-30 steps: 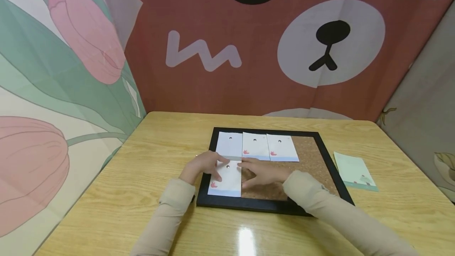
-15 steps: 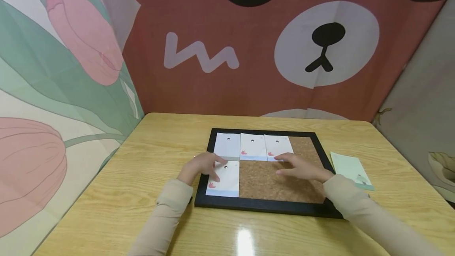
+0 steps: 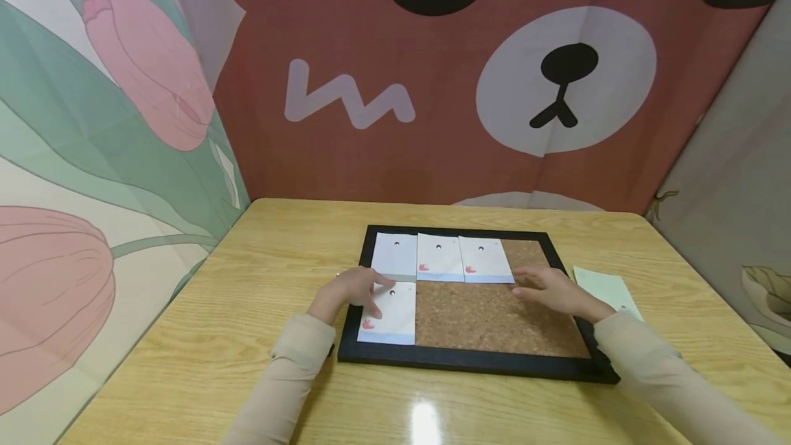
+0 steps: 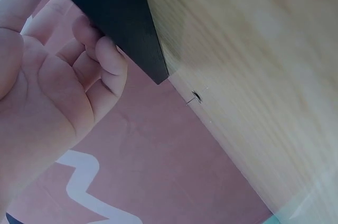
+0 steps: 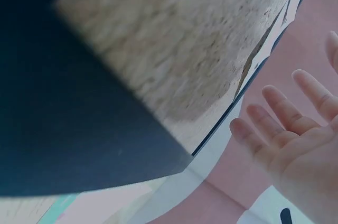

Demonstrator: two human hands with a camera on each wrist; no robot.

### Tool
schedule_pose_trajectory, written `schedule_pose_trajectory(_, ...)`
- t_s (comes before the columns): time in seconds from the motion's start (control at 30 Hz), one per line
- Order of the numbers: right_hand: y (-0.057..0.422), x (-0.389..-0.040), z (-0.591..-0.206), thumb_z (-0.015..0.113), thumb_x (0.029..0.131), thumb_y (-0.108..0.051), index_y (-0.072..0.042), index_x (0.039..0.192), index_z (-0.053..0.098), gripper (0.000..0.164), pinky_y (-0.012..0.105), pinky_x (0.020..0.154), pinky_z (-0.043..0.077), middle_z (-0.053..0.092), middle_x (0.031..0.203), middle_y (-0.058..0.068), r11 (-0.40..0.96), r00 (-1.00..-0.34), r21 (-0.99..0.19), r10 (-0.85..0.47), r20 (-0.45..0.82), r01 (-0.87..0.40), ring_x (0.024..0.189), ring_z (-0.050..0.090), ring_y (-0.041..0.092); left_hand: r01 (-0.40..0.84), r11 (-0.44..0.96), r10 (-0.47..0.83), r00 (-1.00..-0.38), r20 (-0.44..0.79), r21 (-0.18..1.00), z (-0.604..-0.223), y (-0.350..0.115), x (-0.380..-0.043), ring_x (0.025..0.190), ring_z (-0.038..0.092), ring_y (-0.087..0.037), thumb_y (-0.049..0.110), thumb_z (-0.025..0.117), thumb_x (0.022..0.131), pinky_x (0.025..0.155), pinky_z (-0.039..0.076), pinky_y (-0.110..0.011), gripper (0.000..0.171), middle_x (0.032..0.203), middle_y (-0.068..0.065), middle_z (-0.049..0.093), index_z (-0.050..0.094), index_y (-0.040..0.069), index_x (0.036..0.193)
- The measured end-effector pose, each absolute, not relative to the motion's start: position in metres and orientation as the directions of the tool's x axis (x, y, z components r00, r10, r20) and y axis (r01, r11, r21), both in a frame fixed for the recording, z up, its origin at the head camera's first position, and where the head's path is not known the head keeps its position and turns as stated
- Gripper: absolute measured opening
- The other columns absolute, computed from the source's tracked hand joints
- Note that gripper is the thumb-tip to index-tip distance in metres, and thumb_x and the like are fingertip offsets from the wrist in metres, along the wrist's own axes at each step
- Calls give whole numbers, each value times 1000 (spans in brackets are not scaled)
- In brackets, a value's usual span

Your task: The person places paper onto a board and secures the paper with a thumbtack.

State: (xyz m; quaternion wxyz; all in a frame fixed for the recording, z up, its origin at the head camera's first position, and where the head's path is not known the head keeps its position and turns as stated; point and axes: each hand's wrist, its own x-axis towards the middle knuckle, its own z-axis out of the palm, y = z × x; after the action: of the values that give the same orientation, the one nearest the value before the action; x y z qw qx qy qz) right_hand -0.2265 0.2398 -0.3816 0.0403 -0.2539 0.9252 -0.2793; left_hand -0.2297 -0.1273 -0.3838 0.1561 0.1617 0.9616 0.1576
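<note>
A cork board [image 3: 476, 321] in a black frame lies on the table. Three paper sheets are pinned along its far side, among them a rightmost sheet [image 3: 491, 263] with a small red drawing. Below the leftmost one sits another pinned sheet [image 3: 395, 325]. My left hand [image 3: 351, 288] rests at the board's left edge, thumb and fingers spread over this lower sheet near its silver pin [image 3: 392, 292]. Over the right part of the cork, my right hand [image 3: 559, 292] hovers with loosely extended fingers and nothing in it. The right wrist view also shows these bare fingers [image 5: 285, 110].
Right of the board lies a pale green paper sheet [image 3: 602, 285], partly behind the right forearm. A loose thumbtack [image 4: 197, 97] lies on the wooden table [image 4: 253, 86] beyond the frame's left side. Printed cloth [image 3: 346, 163] hangs behind the table.
My right hand has left the lower sheet and moved rightward across the cork toward the board's right side. My left hand has stayed on the lower sheet.
</note>
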Motion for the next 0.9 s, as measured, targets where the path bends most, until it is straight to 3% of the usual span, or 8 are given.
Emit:
schedule_pose_trajectory(0.27, 255, -226, -382, 56, 89, -21, 7, 122, 48, 44, 55, 83, 38, 47, 121, 27, 694, -871, -572, -484, 78, -437, 112, 41, 45, 281, 890, 378, -895, -238, 359, -386, -128, -230, 73, 48, -14, 22, 80, 63, 65, 42, -28, 61, 83, 0, 56, 59, 24, 120)
schedule_pose_trajectory(0.53, 273, -226, -380, 55, 87, -4, 11, 116, 52, 33, 45, 68, 47, 54, 109, 29, 777, -894, -452, -429, 128, -438, 91, 54, 41, 268, 887, 372, -897, -239, 375, -387, -128, -231, 74, 48, -14, 22, 80, 64, 65, 42, -28, 60, 85, 0, 56, 59, 24, 120)
schedule_pose_trajectory(0.6, 278, -227, -380, 56, 86, -1, 12, 113, 53, 31, 47, 71, 46, 54, 106, 30, 808, -907, -416, -398, 137, -417, 96, 51, 43, 276, 886, 378, -895, -236, 374, -387, -128, -230, 74, 48, -14, 22, 80, 64, 65, 42, -28, 60, 85, 0, 56, 59, 24, 120)
schedule_pose_trajectory(0.9, 301, -226, -381, 58, 83, -2, 16, 104, 54, 28, 49, 68, 44, 54, 99, 33, 885, -963, -379, -252, 97, -270, 89, 51, 46, 273, 888, 375, -895, -240, 369, -386, -128, -230, 75, 48, -14, 22, 80, 64, 67, 43, -28, 60, 86, 0, 57, 59, 24, 121)
